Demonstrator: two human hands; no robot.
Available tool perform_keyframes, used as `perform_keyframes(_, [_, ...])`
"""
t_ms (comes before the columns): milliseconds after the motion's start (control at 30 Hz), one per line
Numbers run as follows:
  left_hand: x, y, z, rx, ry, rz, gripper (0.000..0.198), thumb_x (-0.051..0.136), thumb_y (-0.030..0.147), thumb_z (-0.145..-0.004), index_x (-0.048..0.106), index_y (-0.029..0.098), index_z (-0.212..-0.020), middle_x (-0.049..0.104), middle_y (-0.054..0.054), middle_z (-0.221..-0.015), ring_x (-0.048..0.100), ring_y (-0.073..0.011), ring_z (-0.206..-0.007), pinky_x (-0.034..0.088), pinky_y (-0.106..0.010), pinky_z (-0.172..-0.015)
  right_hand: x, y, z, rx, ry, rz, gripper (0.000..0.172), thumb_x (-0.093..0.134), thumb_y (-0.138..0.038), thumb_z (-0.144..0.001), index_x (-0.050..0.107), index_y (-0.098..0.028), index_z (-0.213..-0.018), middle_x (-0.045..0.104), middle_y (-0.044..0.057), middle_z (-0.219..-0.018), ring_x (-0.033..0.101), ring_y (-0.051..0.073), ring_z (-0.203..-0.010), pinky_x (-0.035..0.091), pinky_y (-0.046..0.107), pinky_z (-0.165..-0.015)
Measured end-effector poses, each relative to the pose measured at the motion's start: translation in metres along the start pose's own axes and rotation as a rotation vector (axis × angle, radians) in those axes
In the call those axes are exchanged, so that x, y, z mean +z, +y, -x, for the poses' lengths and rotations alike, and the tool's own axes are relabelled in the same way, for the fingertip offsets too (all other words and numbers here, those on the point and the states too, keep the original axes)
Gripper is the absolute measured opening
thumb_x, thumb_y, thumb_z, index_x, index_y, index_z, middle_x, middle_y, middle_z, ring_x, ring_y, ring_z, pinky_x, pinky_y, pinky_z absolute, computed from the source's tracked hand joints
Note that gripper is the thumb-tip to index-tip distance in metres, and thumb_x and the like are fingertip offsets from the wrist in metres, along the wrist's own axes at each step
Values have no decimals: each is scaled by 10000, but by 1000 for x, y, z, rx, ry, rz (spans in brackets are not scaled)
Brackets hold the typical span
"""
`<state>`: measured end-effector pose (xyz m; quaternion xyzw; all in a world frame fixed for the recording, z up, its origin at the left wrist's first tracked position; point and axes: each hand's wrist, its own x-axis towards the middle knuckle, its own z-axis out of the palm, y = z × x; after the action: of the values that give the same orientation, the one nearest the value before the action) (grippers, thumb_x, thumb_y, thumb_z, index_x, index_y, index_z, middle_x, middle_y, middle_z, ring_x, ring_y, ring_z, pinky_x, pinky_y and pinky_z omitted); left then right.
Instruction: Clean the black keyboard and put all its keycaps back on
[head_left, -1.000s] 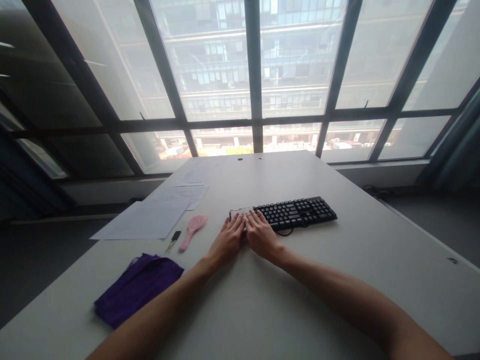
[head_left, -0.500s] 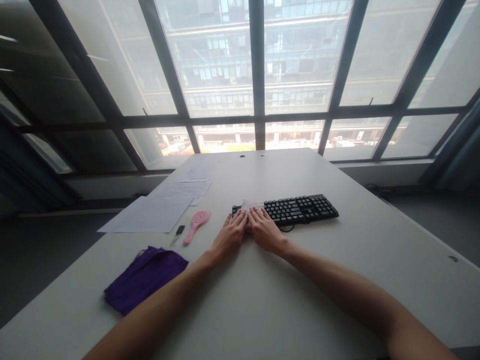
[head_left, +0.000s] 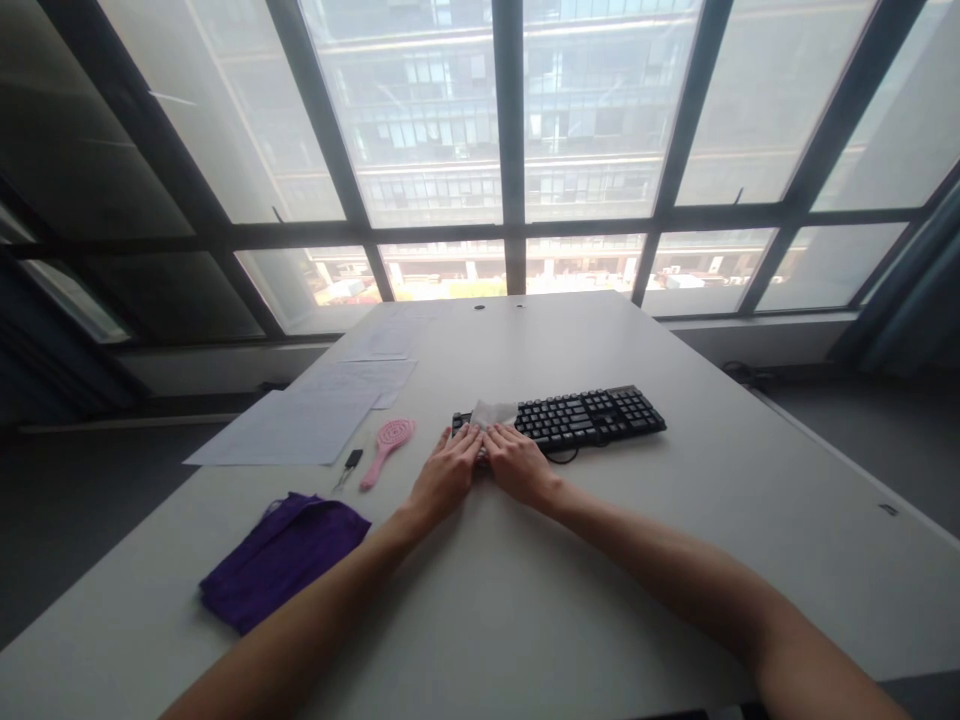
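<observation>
A thin white tissue lies over the left part of a black keyboard. My left hand is closed on the tissue's near left side, fingers together and pressing down over the keys. Right beside it, my right hand presses on the same tissue, its fingers also together and pointing away from me. The two hands touch or nearly touch at the fingertips. Their fingers cover the near part of the tissue and some left-hand keys; a bit of white shows between them.
Left of my hands are a pink hairbrush, a small black-ended item and a folded purple cloth. White paper sheets lie along the left edge of the white table. Large windows stand beyond it.
Both hands have drawn slightly toward me, and more of the tissue shows beyond my fingertips. The whole view has shifted a little. The other things on the table stay put.
</observation>
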<state>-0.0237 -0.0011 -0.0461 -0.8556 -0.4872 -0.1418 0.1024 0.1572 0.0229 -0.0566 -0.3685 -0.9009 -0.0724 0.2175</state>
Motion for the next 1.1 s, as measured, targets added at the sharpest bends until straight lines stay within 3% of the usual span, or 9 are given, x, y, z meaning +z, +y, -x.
perform_keyframes(167, [-5, 3, 4, -62, 56, -3, 478, 412, 141, -935, 616, 128, -1367, 575, -137, -1457, 452, -300, -1433, 218, -557, -1250, -2, -7, -2, -50, 7, -13, 460, 434, -110, -973, 555, 13, -1399, 560, 229, -1447, 516, 281, -1362, 346, 398, -1190])
perform_keyframes(267, [3, 8, -1, -70, 92, 6, 503, 422, 201, -950, 552, 88, -1423, 507, -159, -1516, 386, -305, -1475, 218, -543, -1254, -4, -5, -1, -47, 1, 17, 471, 429, -115, -981, 528, 21, -1421, 540, 236, -1464, 486, 288, -1389, 333, 417, -1200])
perform_keyframes(433, [18, 13, -7, -29, 66, 1, 526, 375, 236, -995, 479, 69, -1483, 452, -176, -1553, 345, -309, -1497, 245, -539, -1245, -8, 9, 3, 26, -6, 99, 436, 426, -85, -969, 587, 15, -1362, 576, 241, -1423, 502, 291, -1376, 327, 427, -1205])
perform_keyframes(633, [21, 12, -7, -12, 27, 33, 526, 353, 321, -1035, 471, 91, -1493, 428, -167, -1572, 326, -313, -1505, 265, -550, -1237, -16, 25, 13, 111, -13, 84, 453, 407, -54, -950, 596, 0, -1358, 563, 224, -1446, 476, 287, -1401, 307, 433, -1214])
perform_keyframes(867, [24, 9, -8, 12, 30, 72, 603, 349, 113, -940, 403, 87, -1540, 386, -132, -1602, 284, -268, -1527, 235, -508, -1258, -12, 13, 15, 75, 6, 42, 503, 433, -300, -1043, 503, -22, -1456, 477, 234, -1521, 417, 313, -1444, 300, 459, -1212])
perform_keyframes(1000, [17, 13, -9, -17, 37, 90, 567, 399, 195, -961, 442, 81, -1515, 435, -146, -1571, 334, -293, -1503, 246, -525, -1251, -11, 12, 14, 74, 4, 30, 507, 450, -286, -1037, 486, -15, -1463, 473, 240, -1522, 412, 309, -1448, 301, 464, -1210])
perform_keyframes(1100, [9, 17, -10, -47, 92, 110, 459, 379, 275, -1013, 580, 134, -1401, 570, -130, -1464, 461, -281, -1418, 268, -513, -1244, -16, 14, 13, 76, 27, -9, 414, 416, -255, -1046, 601, -43, -1349, 579, 220, -1429, 493, 287, -1382, 311, 460, -1205])
